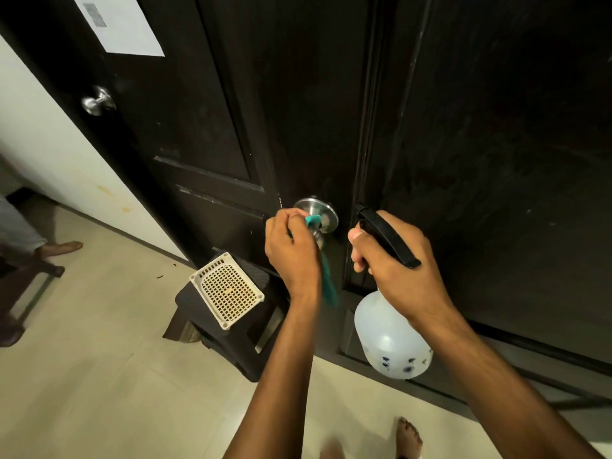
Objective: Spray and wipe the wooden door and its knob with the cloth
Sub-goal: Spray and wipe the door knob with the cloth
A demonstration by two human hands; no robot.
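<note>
A dark wooden door (308, 104) fills the middle of the view, with a silver knob (319, 212) on it. My left hand (291, 250) grips a teal cloth (328, 276) and holds it against the knob; a strip of cloth hangs below the hand. My right hand (394, 260) holds a white spray bottle (390, 339) by its black trigger head (387, 236), to the right of the knob. The bottle's nozzle points toward the door.
A second dark door (159, 94) at the left has its own silver knob (97, 101) and a white paper (122, 24). A white perforated basket (227, 289) sits on a dark stool (231, 339) below the knob. Another person's foot (61, 248) is at the left. My own foot (409, 437) stands below.
</note>
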